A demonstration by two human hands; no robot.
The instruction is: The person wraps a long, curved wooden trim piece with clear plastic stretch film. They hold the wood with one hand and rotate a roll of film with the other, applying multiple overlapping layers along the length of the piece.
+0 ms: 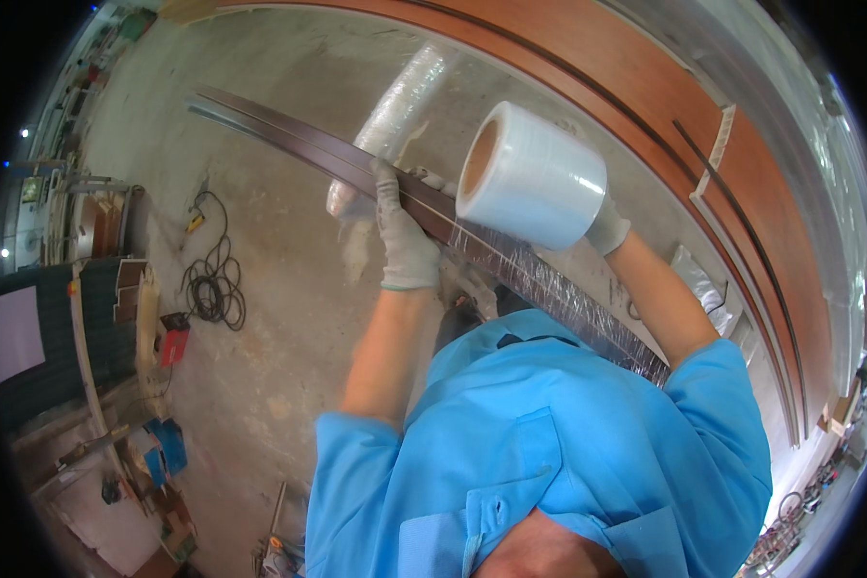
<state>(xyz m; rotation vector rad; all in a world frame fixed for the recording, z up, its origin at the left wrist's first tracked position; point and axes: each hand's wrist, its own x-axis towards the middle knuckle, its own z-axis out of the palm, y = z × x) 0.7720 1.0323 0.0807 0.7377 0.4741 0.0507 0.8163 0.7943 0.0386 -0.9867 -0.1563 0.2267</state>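
A bundle of long dark brown strips (299, 138) crosses in front of my body, from the far left to the near right. My left hand (407, 236), in a pale glove, is closed round it about mid-length, thumb on top and the other fingers mostly behind. Clear film wraps the bundle's near right part. Over the strips is a large roll of clear stretch film (541, 175), its brown cardboard core facing left. My gloved right hand (608, 227) grips the roll from its right end; most of the fingers are hidden behind it.
Beyond the strips, a long film-wrapped bundle (391, 114) lies on the concrete floor (279, 385). A reddish-brown panel surface (636, 106) curves along the right, with a thin dark rod (742, 231) on it. Left lie a coiled black cable (212, 294) and a red box (174, 345).
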